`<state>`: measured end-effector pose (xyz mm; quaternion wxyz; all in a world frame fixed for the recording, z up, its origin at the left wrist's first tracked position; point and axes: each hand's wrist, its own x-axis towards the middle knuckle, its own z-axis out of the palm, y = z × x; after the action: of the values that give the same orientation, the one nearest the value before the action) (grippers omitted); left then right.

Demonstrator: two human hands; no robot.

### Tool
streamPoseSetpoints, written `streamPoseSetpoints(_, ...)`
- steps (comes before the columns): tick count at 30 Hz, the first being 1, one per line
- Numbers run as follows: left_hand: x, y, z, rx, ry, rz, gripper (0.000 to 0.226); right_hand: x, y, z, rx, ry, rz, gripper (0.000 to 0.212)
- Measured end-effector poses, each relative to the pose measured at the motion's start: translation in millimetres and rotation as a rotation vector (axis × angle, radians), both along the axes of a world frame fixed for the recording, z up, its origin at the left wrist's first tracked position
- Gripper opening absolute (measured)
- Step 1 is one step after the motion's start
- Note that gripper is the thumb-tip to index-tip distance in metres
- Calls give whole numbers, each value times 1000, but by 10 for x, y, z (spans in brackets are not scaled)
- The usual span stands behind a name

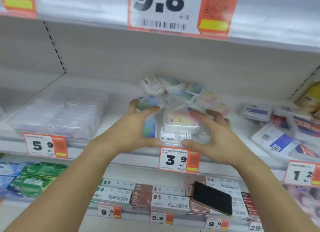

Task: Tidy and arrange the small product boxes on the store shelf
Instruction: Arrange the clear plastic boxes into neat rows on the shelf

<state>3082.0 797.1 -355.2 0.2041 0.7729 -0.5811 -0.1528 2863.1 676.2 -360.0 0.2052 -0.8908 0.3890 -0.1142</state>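
STEP: I square the front stack of small boxes [180,122] | GRIP: left hand [136,127] and right hand [214,133] curled, clamping stack sides | ADVICE: press evenly, align to shelf [121,148] edge above 3.9 tag [179,160].

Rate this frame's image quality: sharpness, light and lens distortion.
Head view: even, soft store light, no hard shadows; overall motion blur smears the small boxes and both hands, left hand, right hand; shelf edges bow from the wide-angle lens; the 3.9 price tag stays readable.
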Motion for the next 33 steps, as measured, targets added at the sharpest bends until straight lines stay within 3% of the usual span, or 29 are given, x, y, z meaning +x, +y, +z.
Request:
streamPoseSetpoints(5,75,-228,-117,-142,77,123,91,102,-186,-88,-21,-7,-30,82)
streamPoseSetpoints(10,91,-399,-239,-282,15,266,88,290,-344,-122,-10,-119,-131,81)
streamPoseSetpoints(14,123,-463,-236,-355,83,326,93,336,-363,-136,2,-196,-160,82)
streamPoseSetpoints(21,75,-358,-186,-340,56,250,74,391,-278,-154,-182,-219,-143,69)
streamPoseSetpoints(25,50,-267,-110,-289,49,257,60,362,-194,-117,-137,-347,-80,83)
streamPoseSetpoints(28,37,-230,-41,-249,30,257,50,329,-178,-130,-233,-384,-95,79)
streamPoseSetpoints(33,16,-292,2,-238,180,369,62,297,-296,-211,-267,-351,-259,81)
